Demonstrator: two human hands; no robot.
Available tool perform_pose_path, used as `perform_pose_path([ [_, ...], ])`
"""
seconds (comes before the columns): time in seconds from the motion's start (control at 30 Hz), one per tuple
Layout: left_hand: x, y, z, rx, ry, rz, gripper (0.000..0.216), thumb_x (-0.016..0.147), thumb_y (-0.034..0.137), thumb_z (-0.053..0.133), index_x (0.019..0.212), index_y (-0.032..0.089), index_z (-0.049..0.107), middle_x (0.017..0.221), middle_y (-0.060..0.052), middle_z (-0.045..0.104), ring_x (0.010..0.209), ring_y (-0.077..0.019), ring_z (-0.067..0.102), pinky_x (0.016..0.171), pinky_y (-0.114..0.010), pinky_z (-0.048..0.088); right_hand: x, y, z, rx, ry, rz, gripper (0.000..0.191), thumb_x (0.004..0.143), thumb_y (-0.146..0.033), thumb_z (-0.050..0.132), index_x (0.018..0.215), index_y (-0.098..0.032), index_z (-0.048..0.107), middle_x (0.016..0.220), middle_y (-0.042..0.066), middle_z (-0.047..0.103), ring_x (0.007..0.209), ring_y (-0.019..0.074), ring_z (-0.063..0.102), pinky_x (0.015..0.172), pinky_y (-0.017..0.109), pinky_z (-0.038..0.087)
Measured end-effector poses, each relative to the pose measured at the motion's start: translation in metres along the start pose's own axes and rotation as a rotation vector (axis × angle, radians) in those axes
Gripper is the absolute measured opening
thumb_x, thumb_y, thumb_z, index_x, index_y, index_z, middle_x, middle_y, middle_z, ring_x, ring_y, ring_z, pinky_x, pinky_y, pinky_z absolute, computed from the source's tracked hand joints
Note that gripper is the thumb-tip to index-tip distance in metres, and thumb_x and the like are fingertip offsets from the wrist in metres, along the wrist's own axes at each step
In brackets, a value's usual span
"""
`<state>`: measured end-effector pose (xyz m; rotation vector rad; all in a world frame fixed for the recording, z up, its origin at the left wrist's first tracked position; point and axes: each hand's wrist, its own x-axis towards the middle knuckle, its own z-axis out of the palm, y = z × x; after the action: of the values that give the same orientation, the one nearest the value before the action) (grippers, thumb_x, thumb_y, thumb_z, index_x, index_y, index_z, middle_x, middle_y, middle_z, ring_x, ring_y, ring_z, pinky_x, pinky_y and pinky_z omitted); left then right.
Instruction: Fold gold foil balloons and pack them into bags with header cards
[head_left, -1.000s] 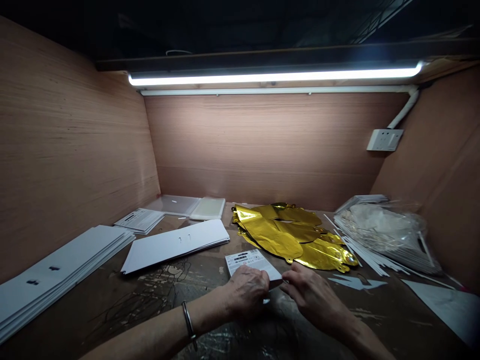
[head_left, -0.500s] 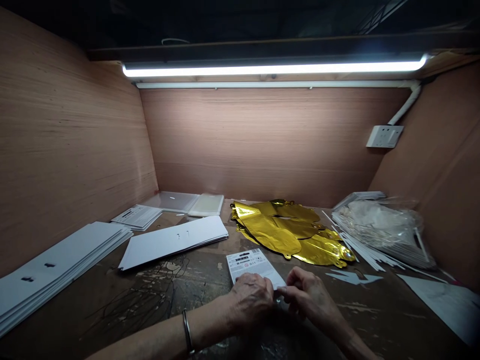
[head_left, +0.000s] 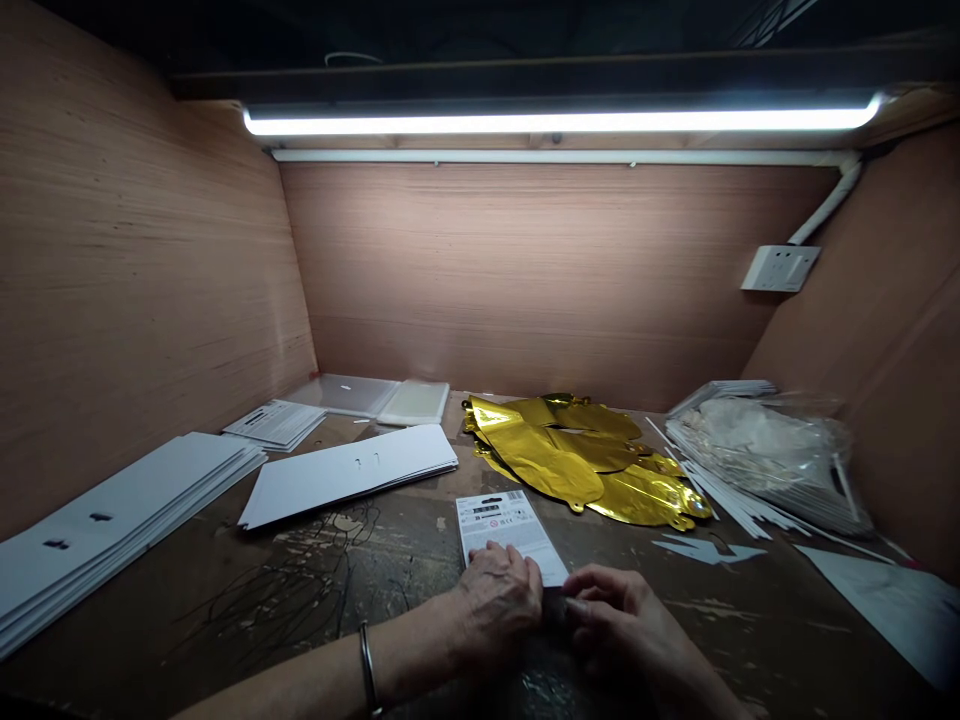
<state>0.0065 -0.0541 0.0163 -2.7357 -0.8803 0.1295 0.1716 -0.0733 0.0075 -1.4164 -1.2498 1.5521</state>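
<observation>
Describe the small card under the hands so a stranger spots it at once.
On the dark worktable, look just nearer than the gold foil pile. The card lies flat there, its near edge under the left hand. Unlike the larger white sheets leftward, it carries rows of black print.

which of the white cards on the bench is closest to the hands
The small printed card, barcode side up, with its near end under the left hand, just in front of the gold foil. The big white stacks lie farther left, untouched.
</observation>
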Motion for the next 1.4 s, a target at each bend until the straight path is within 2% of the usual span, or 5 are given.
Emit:
perform_pose_path([
  [0.33, 0.001, 0.003, 0.001, -0.007, 0.027, -0.017, 0.017, 0.067, 0.01, 0.04, 0.081, 0.006, 0.048, 0.071, -0.012, 0.051, 0.063, -0.0225, 0.051, 0.056, -0.038, 0.043, 0.0, 0.004, 0.001, -0.262, 0.194, -0.207, 0.011, 0.066, -0.027, 0.049, 0.061, -0.017, 0.046, 0.052, -0.004, 0.049, 0.048, 0.0096, 0.048, 0.043, 0.02, 0.039],
  [0.6, -0.002, 0.005, -0.003, -0.01, 0.027, 0.01, 0.015, 0.065, 0.009, 0.04, 0.078, 0.007, 0.047, 0.068, -0.011, 0.05, 0.061, -0.0232, 0.051, 0.054, -0.037, 0.043, -0.003, 0.004, 0.005, -0.247, 0.173, -0.184, 0.007, 0.061, -0.021, 0.048, 0.059, -0.019, 0.042, 0.048, -0.005, 0.047, 0.045, 0.0104, 0.046, 0.041, 0.02, 0.037],
  [0.83, 0.0, 0.007, 0.002, -0.004, 0.024, -0.008, 0.018, 0.068, 0.012, 0.039, 0.082, 0.005, 0.047, 0.07, -0.013, 0.05, 0.062, -0.0242, 0.051, 0.052, -0.037, 0.043, 0.003, 0.01, 0.011, -0.433, 0.406, -0.305, 0.006, 0.061, -0.018, 0.043, 0.056, -0.02, 0.041, 0.05, -0.004, 0.046, 0.05, 0.0119, 0.046, 0.047, 0.023, 0.036],
  [1.07, 0.0, -0.002, -0.01, -0.163, -0.04, -0.03, 0.015, 0.065, 0.015, 0.044, 0.079, 0.009, 0.046, 0.072, -0.011, 0.052, 0.062, -0.0212, 0.053, 0.054, -0.033, 0.045, -0.006, 0.004, 0.012, -0.002, 0.101, -0.139, 0.02, 0.063, -0.032, 0.052, 0.075, -0.017, 0.051, 0.066, 0.0, 0.054, 0.059, 0.0149, 0.052, 0.049, 0.025, 0.044],
  [1.4, -0.002, -0.009, -0.018, -0.153, -0.068, -0.024, 0.015, 0.065, 0.015, 0.045, 0.079, 0.009, 0.048, 0.072, -0.011, 0.053, 0.06, -0.0211, 0.054, 0.053, -0.032, 0.044, -0.009, 0.011, 0.007, -0.679, 0.253, -0.52, 0.014, 0.075, -0.022, 0.041, 0.067, -0.02, 0.053, 0.064, 0.0, 0.056, 0.061, 0.0144, 0.053, 0.056, 0.023, 0.038],
])
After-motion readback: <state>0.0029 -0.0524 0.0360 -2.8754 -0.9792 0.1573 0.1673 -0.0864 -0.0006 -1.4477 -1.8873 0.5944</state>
